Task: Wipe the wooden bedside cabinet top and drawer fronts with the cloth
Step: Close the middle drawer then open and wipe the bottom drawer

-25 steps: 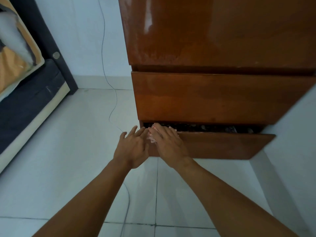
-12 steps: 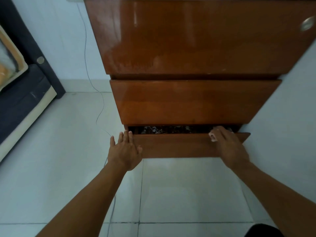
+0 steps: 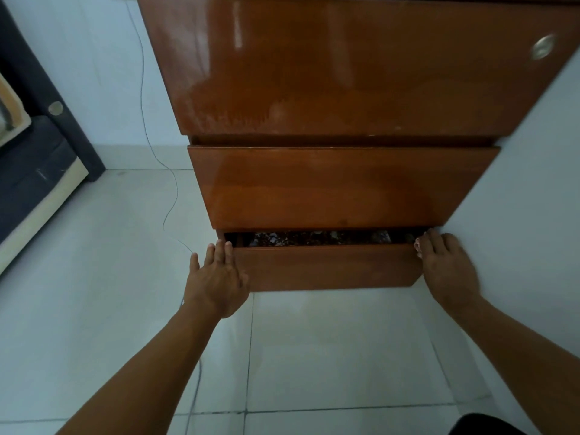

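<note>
Down low, two bare forearms reach forward over the pale tiled floor (image 3: pixel 329 356), and a dark rounded shape (image 3: pixel 483 426) sits at the bottom edge of the view. The left hand (image 3: pixel 216 281) lies flat against the left end of the bottom drawer front (image 3: pixel 326 266), fingers straight and close together, thumb out to the side, gripping nothing. Over on the right, the right hand (image 3: pixel 445 268) presses on the far right end of that same drawer front, fingers lightly curled and closed over the cloth (image 3: pixel 418 248). Only a small pinkish scrap of it peeks out at the fingertips, right on the drawer's top edge, beside the white wall (image 3: pixel 533 199). The bottom drawer stands pulled out a little, and a dark gap above its front shows a mottled jumble inside that is too dim to make out. Above it, the middle drawer front (image 3: pixel 329 186) sits closed, glossy brown. Higher up, the large upper panel (image 3: pixel 329 64) of the wooden bedside cabinet shines with streaky reflections, with a round metal fitting (image 3: pixel 543 51) near its right edge. A thin cable (image 3: pixel 147 120) trails down the back wall and across the floor toward the left hand. Off to the far left, a dark bed frame (image 3: pixel 37 158) with a light base strip runs along the floor.
</note>
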Demonstrator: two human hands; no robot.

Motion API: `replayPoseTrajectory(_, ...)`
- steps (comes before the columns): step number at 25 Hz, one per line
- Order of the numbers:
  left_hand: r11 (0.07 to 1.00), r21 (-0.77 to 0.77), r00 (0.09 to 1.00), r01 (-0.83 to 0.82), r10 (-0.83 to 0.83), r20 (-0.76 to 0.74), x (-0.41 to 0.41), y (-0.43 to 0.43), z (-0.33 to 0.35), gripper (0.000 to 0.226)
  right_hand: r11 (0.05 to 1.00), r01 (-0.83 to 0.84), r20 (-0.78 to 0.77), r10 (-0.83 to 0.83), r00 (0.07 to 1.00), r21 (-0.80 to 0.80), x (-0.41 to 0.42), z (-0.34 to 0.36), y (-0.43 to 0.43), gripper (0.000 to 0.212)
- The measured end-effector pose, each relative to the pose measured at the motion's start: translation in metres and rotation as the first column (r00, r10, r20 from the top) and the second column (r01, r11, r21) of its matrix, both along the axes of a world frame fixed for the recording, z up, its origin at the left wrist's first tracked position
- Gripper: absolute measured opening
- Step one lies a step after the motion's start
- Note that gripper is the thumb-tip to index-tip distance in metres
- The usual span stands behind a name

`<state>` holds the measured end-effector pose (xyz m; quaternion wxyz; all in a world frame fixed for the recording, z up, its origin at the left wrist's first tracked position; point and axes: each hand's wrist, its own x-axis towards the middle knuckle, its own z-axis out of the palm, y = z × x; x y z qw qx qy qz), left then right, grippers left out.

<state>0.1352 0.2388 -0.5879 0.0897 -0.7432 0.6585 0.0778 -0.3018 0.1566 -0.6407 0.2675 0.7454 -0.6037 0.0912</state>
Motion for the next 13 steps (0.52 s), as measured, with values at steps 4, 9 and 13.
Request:
replayPoseTrajectory(4,1.000,-0.008,1.000,0.004,-0.004,-0.018,0.002,0.000,0.002,0.075,0.995,0.059,-0.055,-0.055,0.997,0.082,0.002,0.013,-0.002,0.026)
replayPoseTrajectory(9,1.000,-0.025,0.999,0.002,-0.004,-0.054,0.000,0.002,0.001,0.077,0.995,-0.090,0.296,0.077,0.952,0.031,0.057,0.052,0.009,0.023)
replayPoseTrajectory(13,0.999,-0.049,0.999,0.012,-0.014,-0.052,0.003,0.001,-0.005,0.081,0.834,-0.548,0.420,0.519,0.744,-0.061,0.197,0.043,0.015,0.037)
